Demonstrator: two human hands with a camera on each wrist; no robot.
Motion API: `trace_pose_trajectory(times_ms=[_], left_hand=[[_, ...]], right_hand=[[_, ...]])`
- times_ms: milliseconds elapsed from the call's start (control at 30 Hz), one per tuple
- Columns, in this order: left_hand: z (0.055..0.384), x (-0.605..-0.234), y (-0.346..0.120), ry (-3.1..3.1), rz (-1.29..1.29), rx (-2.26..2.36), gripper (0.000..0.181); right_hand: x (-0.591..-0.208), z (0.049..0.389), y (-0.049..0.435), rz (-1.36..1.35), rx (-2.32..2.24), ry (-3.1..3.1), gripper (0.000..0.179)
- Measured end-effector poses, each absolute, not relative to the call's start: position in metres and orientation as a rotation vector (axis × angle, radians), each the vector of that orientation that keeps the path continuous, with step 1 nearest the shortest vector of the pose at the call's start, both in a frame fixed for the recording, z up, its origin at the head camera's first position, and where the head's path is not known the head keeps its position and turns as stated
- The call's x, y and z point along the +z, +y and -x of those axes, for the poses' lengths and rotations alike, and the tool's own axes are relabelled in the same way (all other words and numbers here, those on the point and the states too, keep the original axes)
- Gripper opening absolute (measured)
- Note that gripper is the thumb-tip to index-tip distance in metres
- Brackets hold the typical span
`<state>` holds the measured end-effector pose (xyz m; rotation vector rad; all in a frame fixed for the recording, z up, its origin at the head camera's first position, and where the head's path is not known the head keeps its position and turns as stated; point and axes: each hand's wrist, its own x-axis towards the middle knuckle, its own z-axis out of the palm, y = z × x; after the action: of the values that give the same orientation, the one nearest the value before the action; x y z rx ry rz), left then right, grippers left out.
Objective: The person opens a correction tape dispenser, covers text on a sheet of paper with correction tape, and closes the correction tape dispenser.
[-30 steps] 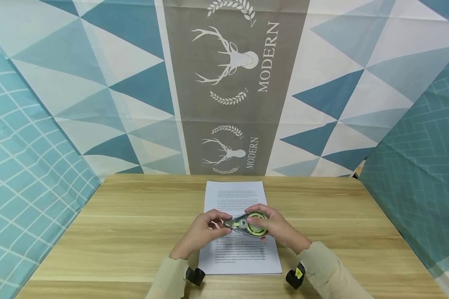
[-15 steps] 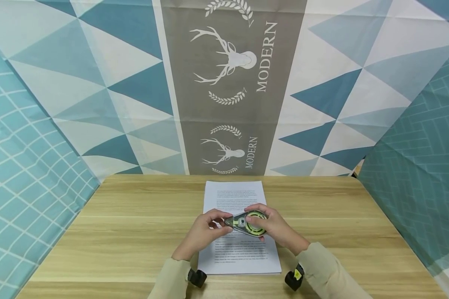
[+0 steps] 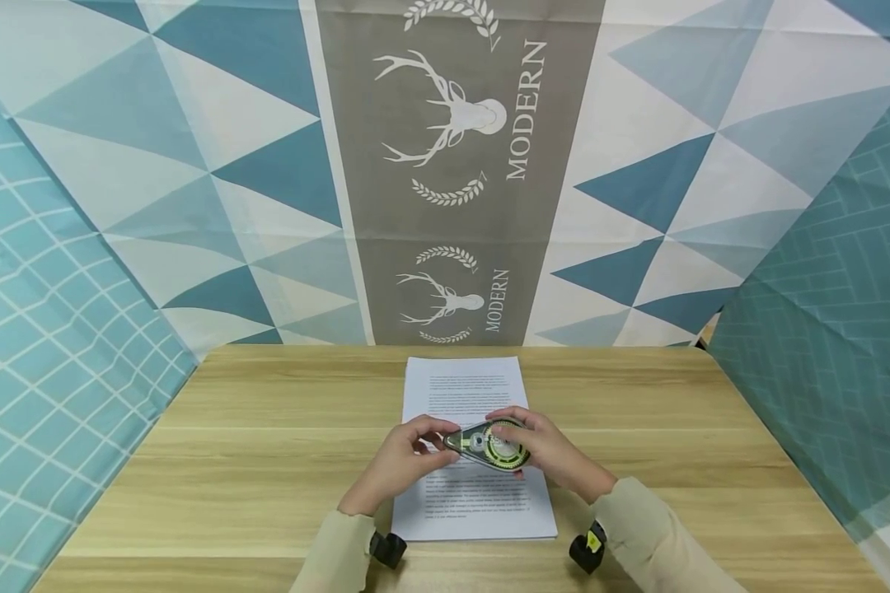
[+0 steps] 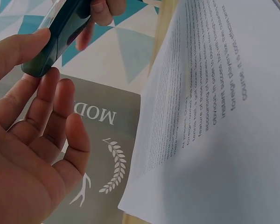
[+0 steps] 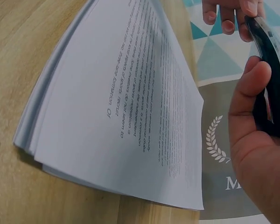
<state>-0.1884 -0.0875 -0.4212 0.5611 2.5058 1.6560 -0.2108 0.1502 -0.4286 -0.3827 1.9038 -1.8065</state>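
Observation:
A correction tape (image 3: 482,442), dark and clear with a yellow-green wheel, is held between both hands above a stack of printed paper (image 3: 475,502). My left hand (image 3: 408,457) pinches its narrow end between thumb and fingertips; in the left wrist view, the other fingers of that hand (image 4: 37,140) are loosely bent below the correction tape (image 4: 56,37). Around the wide, round end curls my right hand (image 3: 552,449), its thumb lying over the wheel. From the right wrist view, the dark edge of the correction tape (image 5: 268,70) shows against the right hand (image 5: 254,135).
The paper lies on a wooden table (image 3: 267,461), its lines of text facing up. Behind the table hangs a patterned curtain (image 3: 452,165) with deer heads and triangles. Blue-green sheets (image 3: 59,329) stand at both sides. A small black camera (image 3: 388,549) sits at the left wrist.
The right thumb has shifted slightly on the wheel, showing more of its middle. Both hands keep their hold on the correction tape at nearly the same place.

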Motion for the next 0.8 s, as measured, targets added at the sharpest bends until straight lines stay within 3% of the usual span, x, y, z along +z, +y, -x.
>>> trace_pose_trajectory(times_ms=[200, 800], left_hand=[[0.196, -0.438, -0.091, 2.487, -0.575, 1.672, 0.032], [0.198, -0.442, -0.099, 2.663, -0.528, 1.532, 0.027]], right_hand=[[-0.428, 0.211, 0.151, 0.353, -1.74, 1.983, 0.044], [-0.431, 0.211, 0.167, 0.305, -1.766, 2.003, 0.046]])
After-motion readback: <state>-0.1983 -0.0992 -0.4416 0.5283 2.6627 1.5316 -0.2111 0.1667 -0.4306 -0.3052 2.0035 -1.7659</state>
